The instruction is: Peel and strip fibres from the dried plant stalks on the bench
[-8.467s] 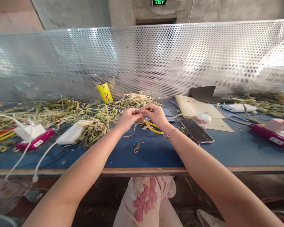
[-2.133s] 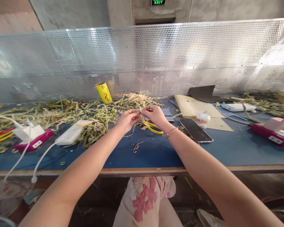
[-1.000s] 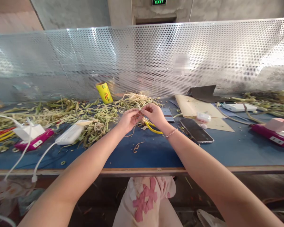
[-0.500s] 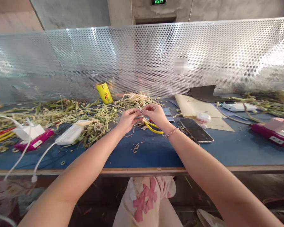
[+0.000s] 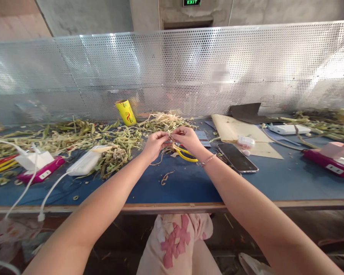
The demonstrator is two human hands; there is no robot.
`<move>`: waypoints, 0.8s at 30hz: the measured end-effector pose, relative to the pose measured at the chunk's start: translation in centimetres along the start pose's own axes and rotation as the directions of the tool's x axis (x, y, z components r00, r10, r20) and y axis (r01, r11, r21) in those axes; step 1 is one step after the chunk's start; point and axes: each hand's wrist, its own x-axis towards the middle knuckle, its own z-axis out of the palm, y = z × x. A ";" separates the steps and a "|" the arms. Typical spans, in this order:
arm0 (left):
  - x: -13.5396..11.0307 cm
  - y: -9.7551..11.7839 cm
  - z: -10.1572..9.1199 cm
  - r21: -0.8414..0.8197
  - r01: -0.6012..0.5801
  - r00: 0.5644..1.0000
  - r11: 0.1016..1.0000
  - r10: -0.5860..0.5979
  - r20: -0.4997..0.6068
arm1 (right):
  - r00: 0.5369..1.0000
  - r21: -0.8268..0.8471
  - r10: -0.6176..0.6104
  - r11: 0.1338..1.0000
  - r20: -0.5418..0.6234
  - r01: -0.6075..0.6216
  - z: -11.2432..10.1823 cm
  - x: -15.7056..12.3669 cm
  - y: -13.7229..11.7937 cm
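Note:
My left hand [image 5: 155, 145] and my right hand [image 5: 187, 138] meet over the middle of the blue table, fingertips pinched close together. Between them is a small pale piece, perhaps of dried plant; it is too small and too covered by the fingers to name. Beneath my right hand lie yellow-handled pliers [image 5: 186, 154], their head hidden. A thin, curled brown strand [image 5: 159, 158] trails on the table below my fingers, and a short loose curl [image 5: 166, 177] lies nearer the front edge. Behind the hands rises a heap of dried plant scraps [image 5: 163, 122].
Leafy dried stalks [image 5: 123, 139] spread over the left side beside a white power bank [image 5: 84, 162] and a magenta power strip [image 5: 41, 172]. A yellow cardboard tube [image 5: 126, 112] stands behind. To the right lie a phone [image 5: 237, 158] and paper sheets [image 5: 232, 130]. A perforated metal screen [image 5: 177, 68] closes the back.
Both hands stay in the same place, fingertips together. Only slight finger movement shows; the things on the table have not moved.

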 end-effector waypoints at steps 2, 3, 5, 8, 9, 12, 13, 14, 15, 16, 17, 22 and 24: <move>0.0 0.0 0.0 -0.009 -0.009 1.000 1.000 0.008 -0.013 | 0.999 0.140 0.042 0.989 0.009 -0.043 0.2 0.0 -0.1; 0.0 0.0 0.1 -0.014 -0.012 1.000 1.000 0.012 -0.019 | 0.998 0.201 0.057 0.978 0.009 -0.058 0.2 0.0 -0.1; 0.0 0.0 0.1 -0.021 -0.020 0.999 1.000 0.019 -0.032 | 0.997 0.272 0.073 0.960 0.000 -0.070 0.3 0.0 -0.3; 0.1 -0.2 0.2 -0.009 -0.035 0.998 0.999 0.034 -0.053 | 0.997 0.298 0.081 0.951 -0.010 -0.075 0.3 0.0 -0.4; 0.1 -0.2 0.2 0.000 -0.040 0.997 0.999 0.040 -0.059 | 0.996 0.299 0.085 0.951 -0.011 -0.078 0.3 0.0 -0.3; 0.2 -0.3 0.2 0.016 -0.055 0.995 0.998 0.056 -0.080 | 0.996 0.285 0.091 0.955 -0.021 -0.082 0.3 0.0 -0.2; 0.2 -0.4 0.2 0.015 -0.061 0.994 0.998 0.063 -0.087 | 0.996 0.272 0.089 0.959 -0.026 -0.079 0.3 0.1 -0.1; 0.2 -0.4 0.2 0.013 -0.069 0.993 0.998 0.070 -0.090 | 0.996 0.253 0.086 0.964 -0.029 -0.075 0.3 0.1 0.0; 0.2 -0.4 0.2 0.012 -0.077 0.993 0.997 0.077 -0.092 | 0.996 0.227 0.083 0.971 -0.029 -0.074 0.3 0.2 0.1; 0.2 -0.5 0.2 0.012 -0.083 0.992 0.996 0.084 -0.092 | 0.997 0.194 0.079 0.978 -0.026 -0.073 0.3 0.2 0.2; 0.2 -0.5 0.1 0.013 -0.090 0.992 0.996 0.091 -0.089 | 0.997 0.155 0.075 0.985 -0.022 -0.071 0.3 0.2 0.3; 0.2 -0.5 0.0 0.023 -0.140 0.986 0.990 0.141 -0.093 | 1.000 -0.061 0.013 0.998 -0.012 -0.014 0.3 0.1 0.4; 0.3 -0.5 0.0 0.021 -0.156 0.982 0.987 0.158 -0.106 | 0.999 -0.146 -0.042 0.988 -0.016 0.039 0.2 0.1 0.6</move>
